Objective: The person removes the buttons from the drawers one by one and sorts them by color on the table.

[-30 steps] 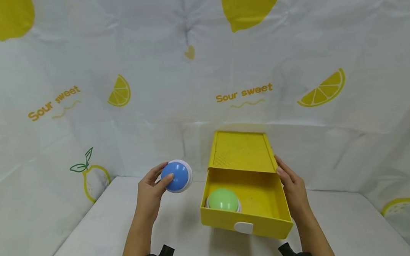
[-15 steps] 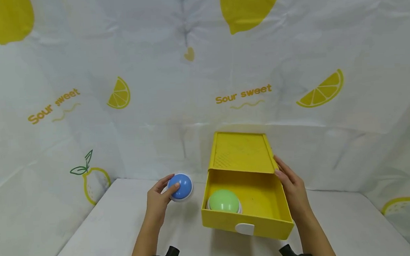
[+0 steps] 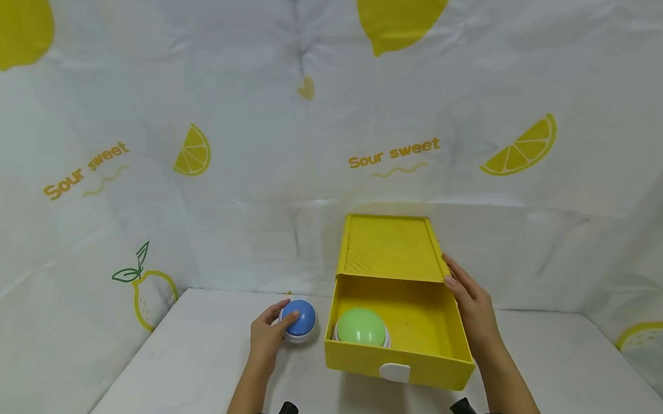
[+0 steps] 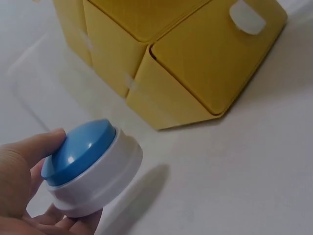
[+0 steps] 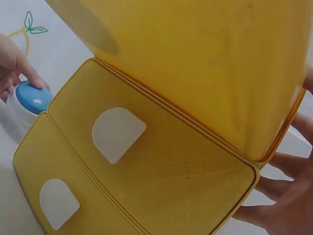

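My left hand (image 3: 267,336) holds a blue push button (image 3: 301,318) with a white base, just left of the yellow drawer box (image 3: 391,244). In the left wrist view its thumb lies on the blue dome (image 4: 80,149) and its fingers are under the white base (image 4: 100,183). The button is tilted there, its shadow on the table. At the box's right side, my right hand (image 3: 475,312) rests against it with fingers extended. The top drawer (image 3: 360,359) is pulled out. A green push button (image 3: 361,327) sits in its front left corner.
Lower drawers with white pull tabs (image 5: 59,203) show as closed in the right wrist view. The box stands on a white table (image 3: 194,361) before a white lemon-print backdrop (image 3: 255,235).
My left hand has lowered the blue push button toward the table and moved it slightly right, closer to the drawer box. My right hand has stayed at the box's side.
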